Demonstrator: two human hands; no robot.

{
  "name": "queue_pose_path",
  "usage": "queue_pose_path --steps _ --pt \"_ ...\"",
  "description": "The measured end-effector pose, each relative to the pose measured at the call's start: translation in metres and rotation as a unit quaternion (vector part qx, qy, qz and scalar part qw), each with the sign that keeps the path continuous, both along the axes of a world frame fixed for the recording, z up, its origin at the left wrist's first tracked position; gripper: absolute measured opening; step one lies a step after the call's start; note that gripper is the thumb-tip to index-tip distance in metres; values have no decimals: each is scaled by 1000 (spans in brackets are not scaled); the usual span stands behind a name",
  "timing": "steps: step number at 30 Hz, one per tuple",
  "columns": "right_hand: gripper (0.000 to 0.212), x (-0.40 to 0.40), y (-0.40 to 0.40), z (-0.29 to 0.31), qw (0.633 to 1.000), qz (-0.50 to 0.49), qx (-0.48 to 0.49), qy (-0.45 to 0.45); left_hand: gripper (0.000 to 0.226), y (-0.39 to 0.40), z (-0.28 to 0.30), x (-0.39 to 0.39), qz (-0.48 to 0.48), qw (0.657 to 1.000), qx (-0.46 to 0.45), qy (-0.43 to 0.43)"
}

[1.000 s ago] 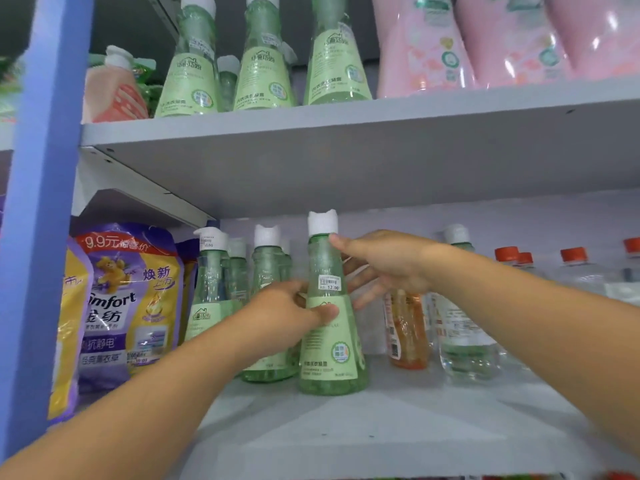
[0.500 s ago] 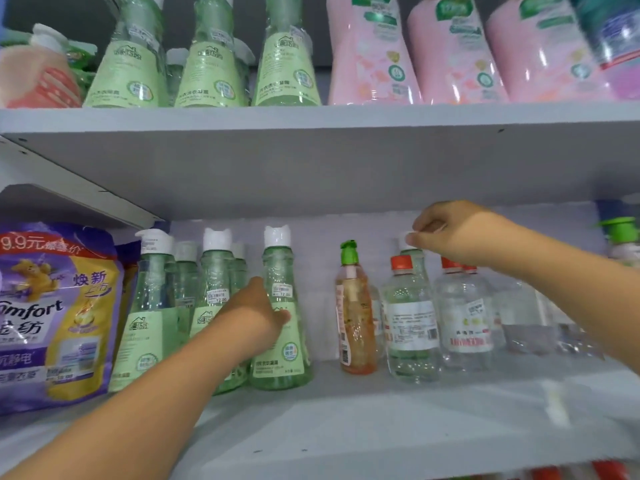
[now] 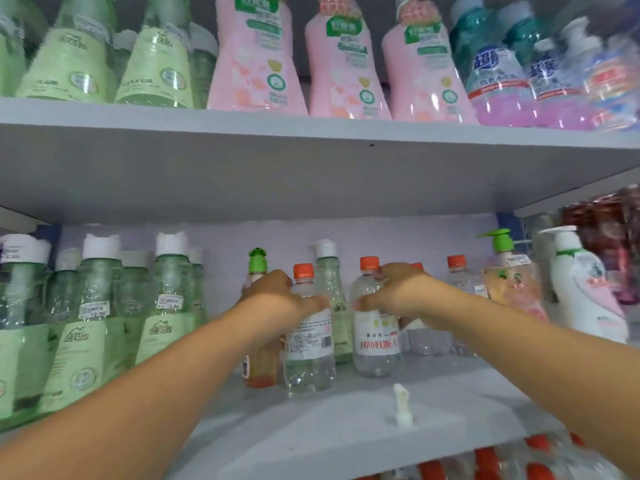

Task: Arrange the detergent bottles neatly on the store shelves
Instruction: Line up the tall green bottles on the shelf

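On the middle shelf [image 3: 346, 438] my left hand [image 3: 277, 296] grips a clear bottle with an orange cap [image 3: 308, 344]. My right hand [image 3: 398, 292] grips a second clear orange-capped bottle [image 3: 375, 341] just to its right. Between and behind them stands a green bottle with a white cap [image 3: 329, 268]. An orange-liquid bottle with a green cap [image 3: 258, 362] stands partly hidden behind my left hand. A row of green white-capped detergent bottles [image 3: 90, 327] fills the shelf's left side.
A small white plastic piece [image 3: 401, 407] lies on the shelf front. More clear orange-capped bottles [image 3: 457, 271], a green-pump bottle [image 3: 509, 271] and a white pump bottle [image 3: 581, 289] stand to the right. The upper shelf [image 3: 311, 133] carries green, pink [image 3: 256, 57] and blue bottles.
The view has swung right. My left hand left the green bottle and took a clear orange-capped one. My right hand dropped from a cap onto the neighbouring clear bottle.
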State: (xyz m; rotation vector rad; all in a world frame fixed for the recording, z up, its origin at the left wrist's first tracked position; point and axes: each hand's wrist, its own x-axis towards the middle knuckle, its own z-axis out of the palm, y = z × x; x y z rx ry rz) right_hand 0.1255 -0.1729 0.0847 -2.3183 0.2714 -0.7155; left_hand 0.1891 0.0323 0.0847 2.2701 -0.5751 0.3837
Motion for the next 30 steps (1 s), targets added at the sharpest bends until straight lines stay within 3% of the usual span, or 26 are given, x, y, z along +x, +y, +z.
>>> queue_pose_path --steps 3,7,11,15,19,23,26,30 --pt "32 -28 -29 7 1000 -4 19 2 50 -12 -1 -3 -51 996 -67 15" --pt "49 -51 -60 1 995 -85 -47 21 40 -43 -6 -10 -129 987 -89 30" --pt "62 -55 -88 -10 991 -122 -56 -8 67 -86 -4 -10 -154 984 -75 50" --pt "86 -50 -104 -22 979 -159 -128 -23 75 -116 -4 1 -169 984 -41 24" --pt "95 -43 -112 -34 974 -162 -148 -49 59 -116 21 32 -59 987 -115 -95" --pt "94 -40 -112 -39 971 -171 -160 -58 87 -121 31 60 41 998 -39 -22" --pt "91 -41 -112 -42 969 -171 -165 -64 85 -127 15 75 51 998 -29 -18" --pt "95 -54 -102 -31 977 -154 -139 -56 77 -108 13 64 -12 998 -46 -42"
